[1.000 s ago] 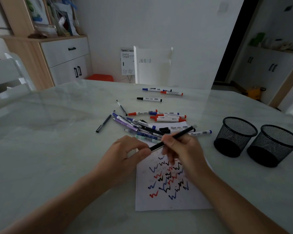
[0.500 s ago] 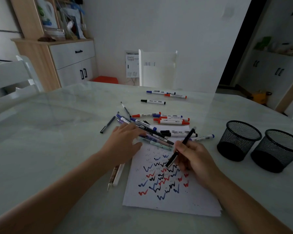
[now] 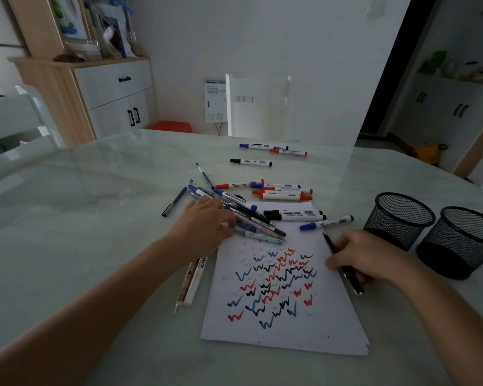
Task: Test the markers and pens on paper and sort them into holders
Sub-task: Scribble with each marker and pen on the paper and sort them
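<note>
A white sheet of paper (image 3: 285, 324) covered in red, blue and black squiggles lies in front of me. My right hand (image 3: 368, 257) holds a thin black pen (image 3: 349, 277) at the sheet's right edge, lying nearly flat. My left hand (image 3: 204, 224) rests on a heap of pens (image 3: 257, 221) at the paper's top left, fingers curled around a small one. Red, blue and black markers (image 3: 282, 190) lie beyond the paper. Two black mesh holders (image 3: 399, 218) (image 3: 457, 240) stand at the right.
Two pale pens (image 3: 191, 282) lie under my left forearm, left of the paper. A dark pen (image 3: 175, 201) lies apart at the left. More markers (image 3: 273, 149) sit farther back. A white chair (image 3: 258, 107) stands behind the table, a cabinet (image 3: 95, 93) at the left.
My right hand has swung the black pen from over the squiggles to the paper's right edge. My left hand has moved from the pen to the heap of pens.
</note>
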